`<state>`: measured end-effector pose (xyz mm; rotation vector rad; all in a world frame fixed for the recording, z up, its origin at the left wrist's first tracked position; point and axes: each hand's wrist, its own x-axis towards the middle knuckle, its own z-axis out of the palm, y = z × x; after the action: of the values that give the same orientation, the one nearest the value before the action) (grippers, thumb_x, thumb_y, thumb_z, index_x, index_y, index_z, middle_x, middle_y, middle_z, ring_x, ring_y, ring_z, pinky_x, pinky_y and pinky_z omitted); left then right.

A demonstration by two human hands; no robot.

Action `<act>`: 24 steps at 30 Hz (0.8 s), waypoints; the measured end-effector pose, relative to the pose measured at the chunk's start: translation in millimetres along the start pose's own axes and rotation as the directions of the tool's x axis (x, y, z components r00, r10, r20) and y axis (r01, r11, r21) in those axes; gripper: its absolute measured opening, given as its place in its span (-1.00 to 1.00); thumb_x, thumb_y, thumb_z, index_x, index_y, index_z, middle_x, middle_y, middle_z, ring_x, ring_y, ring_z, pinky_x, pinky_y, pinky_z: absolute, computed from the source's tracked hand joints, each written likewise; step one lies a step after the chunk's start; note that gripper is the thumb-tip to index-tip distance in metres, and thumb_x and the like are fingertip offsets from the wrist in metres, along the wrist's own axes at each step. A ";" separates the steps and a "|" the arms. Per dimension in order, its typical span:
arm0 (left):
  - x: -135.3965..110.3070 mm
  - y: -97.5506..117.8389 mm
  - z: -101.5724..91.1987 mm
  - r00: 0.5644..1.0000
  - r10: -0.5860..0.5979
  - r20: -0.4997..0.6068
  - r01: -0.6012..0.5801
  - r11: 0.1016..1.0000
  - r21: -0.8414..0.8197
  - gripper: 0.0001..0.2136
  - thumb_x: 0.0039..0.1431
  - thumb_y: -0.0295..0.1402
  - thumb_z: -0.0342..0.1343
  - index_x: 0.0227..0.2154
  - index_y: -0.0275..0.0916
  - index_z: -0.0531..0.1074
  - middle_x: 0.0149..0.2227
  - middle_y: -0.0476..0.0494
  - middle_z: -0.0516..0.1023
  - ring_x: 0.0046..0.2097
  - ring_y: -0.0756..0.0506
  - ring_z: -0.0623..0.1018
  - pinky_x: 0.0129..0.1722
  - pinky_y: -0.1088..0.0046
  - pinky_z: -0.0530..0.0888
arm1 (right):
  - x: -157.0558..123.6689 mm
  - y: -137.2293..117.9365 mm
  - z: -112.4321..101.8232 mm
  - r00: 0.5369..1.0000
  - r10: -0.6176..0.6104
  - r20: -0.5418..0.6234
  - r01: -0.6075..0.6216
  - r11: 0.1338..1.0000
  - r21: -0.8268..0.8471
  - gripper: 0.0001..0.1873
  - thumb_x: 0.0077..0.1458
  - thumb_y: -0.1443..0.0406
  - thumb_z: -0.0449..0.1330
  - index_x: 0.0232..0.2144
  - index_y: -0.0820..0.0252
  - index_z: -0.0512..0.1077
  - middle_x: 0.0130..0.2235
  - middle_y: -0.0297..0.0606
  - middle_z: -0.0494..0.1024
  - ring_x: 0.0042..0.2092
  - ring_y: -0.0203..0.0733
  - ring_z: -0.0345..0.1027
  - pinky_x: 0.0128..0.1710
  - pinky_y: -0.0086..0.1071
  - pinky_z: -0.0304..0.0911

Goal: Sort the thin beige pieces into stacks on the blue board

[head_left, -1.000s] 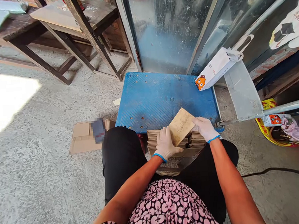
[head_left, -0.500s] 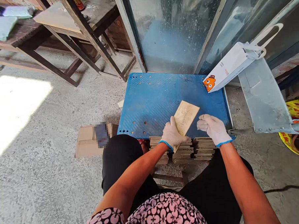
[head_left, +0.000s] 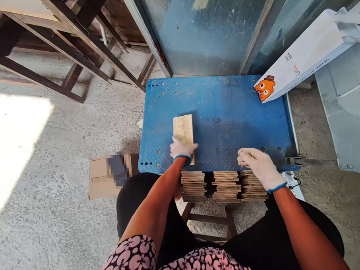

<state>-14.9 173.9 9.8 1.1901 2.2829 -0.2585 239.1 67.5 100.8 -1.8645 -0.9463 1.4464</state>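
Observation:
My left hand (head_left: 182, 147), in a white knit glove with a blue cuff, spans a thin pale wooden board (head_left: 184, 125) with fingers and thumb at its two long sides. The board is at the left part of a blue platform (head_left: 217, 97), dark specks over its face; whether it rests flat there I cannot tell. My right hand (head_left: 259, 165), gloved the same way, hovers over the platform's near right edge with its fingers curled together. Anything inside those fingers is hidden. Below the near edge, stacks of thin boards (head_left: 225, 186) stand between my knees.
A white paper bag (head_left: 301, 54) with an orange cartoon figure leans at the platform's back right. Glass panels (head_left: 205, 34) rise behind. Flattened cardboard (head_left: 98, 174) lies on the floor at left, a grey metal sheet (head_left: 342, 108) at right. A wooden frame (head_left: 98, 47) stands back left.
My left hand has carried the board leftward across the platform and turned it from slanted to nearly straight. My right hand stays near the right side, its fingers more curled. The view has shifted.

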 end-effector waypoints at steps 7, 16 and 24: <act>8.4 -2.7 8.0 0.999 0.026 -0.024 -0.025 0.999 0.032 0.11 -0.28 0.09 0.34 0.29 -0.29 -0.06 0.14 -0.48 0.30 0.17 -0.40 0.37 0.11 0.04 0.31 | 0.5 14.5 -6.4 0.999 0.021 0.035 -0.015 0.988 -0.155 -0.54 0.10 -0.06 0.17 -0.23 0.19 0.52 -0.34 -0.23 0.56 -0.29 -0.18 0.40 -0.23 -0.30 0.32; 2.3 14.3 9.2 0.999 -0.042 0.021 0.040 0.998 0.053 0.13 -0.27 0.08 0.35 0.31 -0.30 -0.07 0.17 -0.49 0.27 0.20 -0.38 0.33 0.14 0.07 0.28 | 3.1 17.1 -4.2 0.998 0.040 0.052 -0.028 0.977 -0.213 -0.54 0.11 -0.05 0.16 -0.20 0.19 0.54 -0.32 -0.24 0.57 -0.29 -0.18 0.41 -0.21 -0.31 0.30; 5.9 17.6 19.9 0.998 -0.066 0.002 0.066 0.998 -0.007 0.13 -0.24 0.06 0.35 0.32 -0.29 -0.11 0.22 -0.51 0.21 0.26 -0.38 0.26 0.15 0.05 0.29 | 6.2 24.3 -5.8 0.997 0.056 0.055 -0.042 0.975 -0.220 -0.62 0.09 -0.03 0.20 -0.27 0.12 0.54 -0.36 -0.28 0.58 -0.31 -0.17 0.43 -0.26 -0.34 0.31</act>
<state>4.1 180.3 -8.6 1.1114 2.3227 -0.2757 250.0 58.5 79.2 -2.0226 -1.1361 1.4868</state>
